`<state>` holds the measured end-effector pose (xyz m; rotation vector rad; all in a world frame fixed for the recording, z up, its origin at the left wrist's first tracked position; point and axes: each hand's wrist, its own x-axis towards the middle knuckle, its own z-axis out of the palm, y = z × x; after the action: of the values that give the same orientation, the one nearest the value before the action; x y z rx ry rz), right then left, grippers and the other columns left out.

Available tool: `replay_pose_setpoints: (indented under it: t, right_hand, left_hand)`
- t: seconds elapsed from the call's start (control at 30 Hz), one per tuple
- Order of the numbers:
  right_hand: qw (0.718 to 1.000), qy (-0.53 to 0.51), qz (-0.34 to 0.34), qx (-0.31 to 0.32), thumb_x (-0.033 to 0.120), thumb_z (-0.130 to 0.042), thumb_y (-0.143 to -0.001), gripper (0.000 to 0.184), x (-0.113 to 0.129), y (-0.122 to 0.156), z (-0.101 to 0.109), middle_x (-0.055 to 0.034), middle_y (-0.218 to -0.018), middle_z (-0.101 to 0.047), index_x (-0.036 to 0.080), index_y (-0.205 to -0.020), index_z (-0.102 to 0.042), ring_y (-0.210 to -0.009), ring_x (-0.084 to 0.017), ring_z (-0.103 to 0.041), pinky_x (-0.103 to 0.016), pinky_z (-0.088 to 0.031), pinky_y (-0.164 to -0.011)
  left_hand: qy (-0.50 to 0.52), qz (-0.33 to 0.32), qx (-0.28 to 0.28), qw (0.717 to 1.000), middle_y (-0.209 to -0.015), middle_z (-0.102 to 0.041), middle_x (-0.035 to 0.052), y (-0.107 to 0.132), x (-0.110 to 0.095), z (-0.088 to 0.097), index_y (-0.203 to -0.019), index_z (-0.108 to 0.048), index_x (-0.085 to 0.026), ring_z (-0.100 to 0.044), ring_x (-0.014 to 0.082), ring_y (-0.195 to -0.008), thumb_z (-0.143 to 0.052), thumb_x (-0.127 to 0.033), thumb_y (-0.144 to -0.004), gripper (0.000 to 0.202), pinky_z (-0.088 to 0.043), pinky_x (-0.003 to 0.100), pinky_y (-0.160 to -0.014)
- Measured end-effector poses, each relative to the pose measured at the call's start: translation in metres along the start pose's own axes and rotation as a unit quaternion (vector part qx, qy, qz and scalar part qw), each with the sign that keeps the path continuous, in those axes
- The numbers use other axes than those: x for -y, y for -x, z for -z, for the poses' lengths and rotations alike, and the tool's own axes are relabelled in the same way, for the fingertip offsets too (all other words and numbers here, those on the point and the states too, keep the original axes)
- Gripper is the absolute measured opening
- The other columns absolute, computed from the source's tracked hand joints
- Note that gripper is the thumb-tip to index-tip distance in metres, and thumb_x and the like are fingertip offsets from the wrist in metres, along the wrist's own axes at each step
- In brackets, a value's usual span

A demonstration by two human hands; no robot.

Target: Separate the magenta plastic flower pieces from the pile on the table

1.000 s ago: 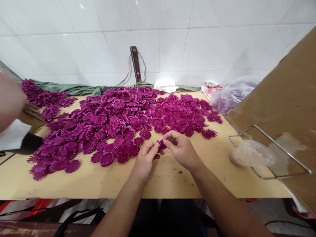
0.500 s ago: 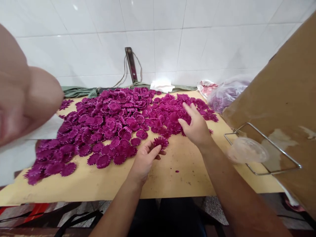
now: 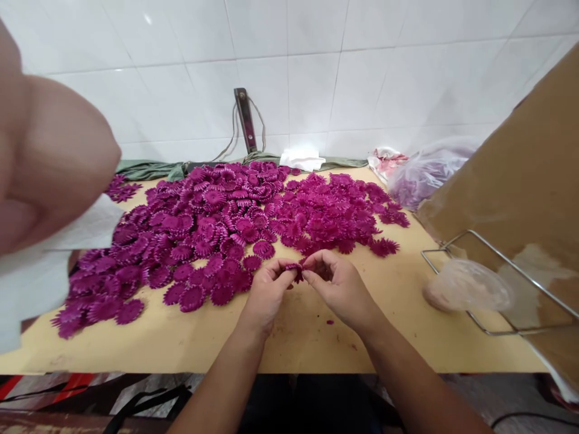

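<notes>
Between my two hands, just above the front of the table, is a small magenta fabric flower (image 3: pixel 297 272). The thumb and fingers of my left hand (image 3: pixel 271 286) pinch its left side. My right hand (image 3: pixel 337 283) grips its right edge between thumb and forefinger, and the fingers cover much of it. Behind the hands lies a heap of spiky, flat-petalled flowers (image 3: pixel 325 211). To the left a bigger heap of flowers with curled, cupped rims (image 3: pixel 199 223) spreads over the table.
The yellow tabletop (image 3: pixel 316 349) runs up to a white tiled wall. On the right are a metal wire frame (image 3: pixel 520 271), a clear plastic container (image 3: pixel 474 286), a large brown board (image 3: pixel 511 169) and a plastic bag (image 3: pixel 425 172). A person's blurred arm (image 3: pixel 67 144) is at left.
My right hand has come from the spiky heap down to the flower in my left hand and now pinches it too. A spiky flower now lies apart at that heap's front right.
</notes>
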<state>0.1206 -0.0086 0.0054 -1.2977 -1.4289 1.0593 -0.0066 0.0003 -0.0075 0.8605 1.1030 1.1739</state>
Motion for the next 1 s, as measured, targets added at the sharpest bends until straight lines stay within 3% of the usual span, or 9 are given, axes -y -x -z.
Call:
replay_pose_setpoints:
  t: [0.17, 0.3, 0.43, 0.5, 0.63, 0.73, 1.0]
  right_hand:
    - [1.0, 0.01, 0.013, 0.004, 0.019, -0.051, -0.075, 0.004, -0.002, 0.001, -0.001, 0.0012, -0.062, -0.056, 0.019, -0.071, -0.052, -0.057, -0.012, -0.054, -0.025, -0.046, -0.054]
    - [0.999, 0.034, 0.036, -0.016, 0.02, -0.05, -0.076, 0.002, -0.004, 0.002, 0.0, 0.0002, -0.065, -0.056, 0.019, -0.074, -0.051, -0.059, -0.012, -0.054, -0.026, -0.047, -0.055]
    - [0.98, 0.127, 0.124, -0.091, 0.022, -0.053, -0.076, 0.009, 0.0, 0.006, 0.0, -0.0052, -0.081, -0.056, 0.019, -0.085, -0.053, -0.074, -0.017, -0.055, -0.032, -0.048, -0.066]
    - [0.967, 0.173, 0.167, -0.09, 0.022, -0.055, -0.076, 0.011, 0.002, 0.009, -0.001, -0.0062, -0.083, -0.056, 0.019, -0.086, -0.056, -0.079, -0.02, -0.054, -0.035, -0.047, -0.07]
    - [0.969, 0.204, 0.133, -0.044, 0.02, -0.056, -0.076, 0.009, -0.001, 0.011, -0.003, -0.0064, -0.08, -0.058, 0.018, -0.085, -0.058, -0.077, -0.021, -0.055, -0.036, -0.047, -0.068]
    - [0.97, 0.201, 0.129, -0.045, 0.015, -0.052, -0.076, 0.01, -0.005, 0.01, -0.002, -0.0057, -0.081, -0.059, 0.019, -0.083, -0.058, -0.078, -0.02, -0.056, -0.036, -0.047, -0.069]
    - [0.949, 0.182, 0.212, -0.146, 0.012, -0.048, -0.075, 0.022, -0.024, 0.007, -0.009, -0.0071, -0.089, -0.058, 0.023, -0.093, -0.057, -0.082, -0.021, -0.058, -0.034, -0.05, -0.069]
  left_hand:
    - [-0.007, 0.015, 0.012, 1.0, -0.067, -0.064, 0.0002, 0.001, -0.002, 0.0, -0.07, -0.067, -0.016, -0.054, 0.0108, -0.064, -0.065, -0.02, -0.058, 0.013, -0.041, 0.022, -0.062]
    - [-0.009, -0.008, 0.026, 1.0, -0.061, -0.061, -0.0004, 0.0, -0.002, 0.0, -0.066, -0.065, -0.015, -0.052, 0.0111, -0.059, -0.07, -0.029, -0.059, 0.017, -0.041, 0.024, -0.06]
    - [-0.033, -0.028, 0.018, 0.999, -0.054, -0.056, -0.002, -0.003, 0.001, 0.0, -0.061, -0.061, -0.014, -0.047, 0.0098, -0.053, -0.071, -0.036, -0.059, 0.024, -0.039, 0.023, -0.055]
    - [-0.037, -0.03, 0.014, 0.999, -0.054, -0.055, -0.0024, -0.004, 0.001, -0.001, -0.059, -0.06, -0.015, -0.046, 0.0096, -0.052, -0.071, -0.037, -0.059, 0.025, -0.039, 0.022, -0.054]
    - [-0.033, -0.028, 0.013, 0.999, -0.052, -0.054, -0.0031, -0.003, 0.002, -0.005, -0.055, -0.058, -0.016, -0.048, 0.0104, -0.054, -0.071, -0.04, -0.058, 0.028, -0.039, 0.022, -0.056]
    - [-0.033, -0.016, 0.026, 0.999, -0.051, -0.055, -0.0023, -0.003, 0.002, -0.008, -0.053, -0.057, -0.017, -0.049, 0.0119, -0.054, -0.072, -0.043, -0.057, 0.03, -0.04, 0.024, -0.057]
    - [-0.055, -0.02, 0.021, 0.998, -0.065, -0.065, 0.0026, -0.01, 0.006, -0.003, -0.062, -0.066, -0.017, -0.056, 0.0182, -0.069, -0.071, -0.041, -0.057, 0.025, -0.043, 0.028, -0.068]
